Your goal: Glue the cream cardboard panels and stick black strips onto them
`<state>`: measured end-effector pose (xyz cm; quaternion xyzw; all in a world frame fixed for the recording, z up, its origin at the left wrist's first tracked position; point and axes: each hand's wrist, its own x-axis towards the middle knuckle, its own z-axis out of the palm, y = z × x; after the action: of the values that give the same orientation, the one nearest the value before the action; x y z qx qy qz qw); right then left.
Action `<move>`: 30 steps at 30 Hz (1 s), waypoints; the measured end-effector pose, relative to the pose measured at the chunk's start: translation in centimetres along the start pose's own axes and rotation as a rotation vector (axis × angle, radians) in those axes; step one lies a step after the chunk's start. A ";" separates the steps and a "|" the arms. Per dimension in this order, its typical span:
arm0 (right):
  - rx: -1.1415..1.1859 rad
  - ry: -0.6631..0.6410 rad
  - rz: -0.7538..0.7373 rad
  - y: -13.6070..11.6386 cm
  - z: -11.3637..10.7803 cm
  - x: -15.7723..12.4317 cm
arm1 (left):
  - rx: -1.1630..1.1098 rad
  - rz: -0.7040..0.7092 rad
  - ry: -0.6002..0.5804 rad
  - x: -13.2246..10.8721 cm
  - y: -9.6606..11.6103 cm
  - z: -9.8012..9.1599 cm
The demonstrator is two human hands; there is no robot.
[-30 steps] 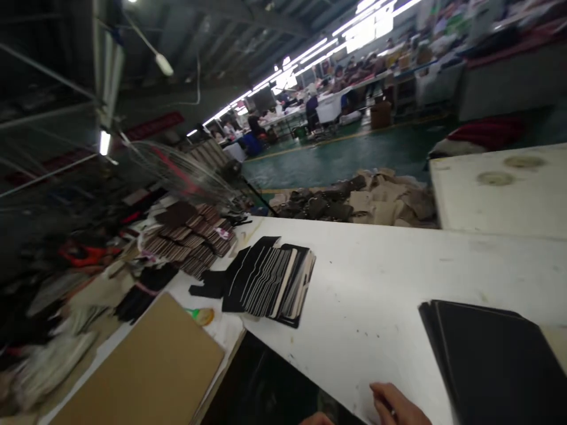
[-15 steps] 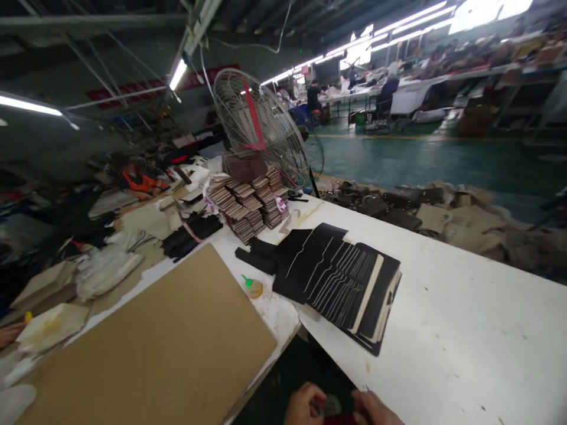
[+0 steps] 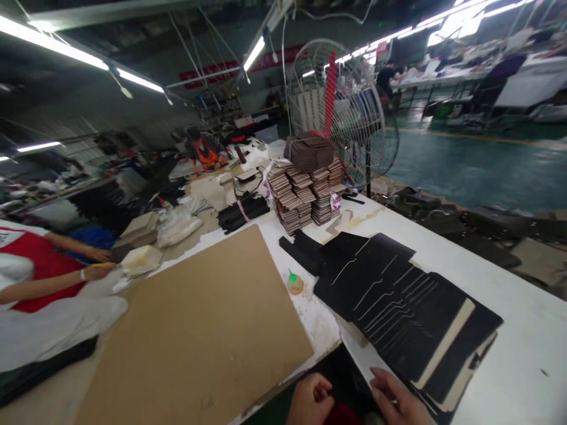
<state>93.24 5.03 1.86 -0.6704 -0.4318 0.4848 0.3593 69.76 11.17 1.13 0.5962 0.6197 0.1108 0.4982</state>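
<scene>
At the bottom edge my left hand hangs over the dark gap between two work surfaces. Its fingers are curled in, and no object shows in it. My right hand, fingers stretched out and apart, is by the near edge of the white table, close to a fanned stack of black sheet pieces. Pale edges show between those layers, and a cream strip lies across the stack. Behind my left hand stands a small bottle with a green nozzle.
A large brown board covers the left surface. Bundled brown-edged pieces are piled at the back, before a big caged fan. Black rolls lie beside them. A person in a red apron works at the left; another sits farther back.
My view has swung left, so the table and stack appear farther right and the red-aproned person shows. My hands have moved apart slightly; the right one's fingers are more extended.
</scene>
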 end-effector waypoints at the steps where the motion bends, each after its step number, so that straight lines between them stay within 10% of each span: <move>1: 0.032 0.049 0.017 -0.9 -0.5 0.6 | 0.004 -0.010 0.024 -0.3 0.3 -0.5; 10: 0.467 0.466 0.181 -6.5 -6.2 6.1 | -0.001 0.139 0.099 4.4 6.9 -3.2; 20: 0.239 0.736 0.369 -6.2 -7.1 8.1 | 0.222 0.440 0.015 25.1 21.5 -6.5; 24: 0.180 0.777 0.428 -6.5 -7.6 8.7 | 0.407 0.377 0.011 31.6 22.9 -5.3; 30: 0.156 0.775 0.484 -6.8 -9.0 9.0 | 0.571 0.180 0.000 35.2 22.1 -4.6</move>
<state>101.78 15.35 7.36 -0.8546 -0.0588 0.2996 0.4200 87.50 48.97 2.44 0.7646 0.5706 -0.0243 0.2986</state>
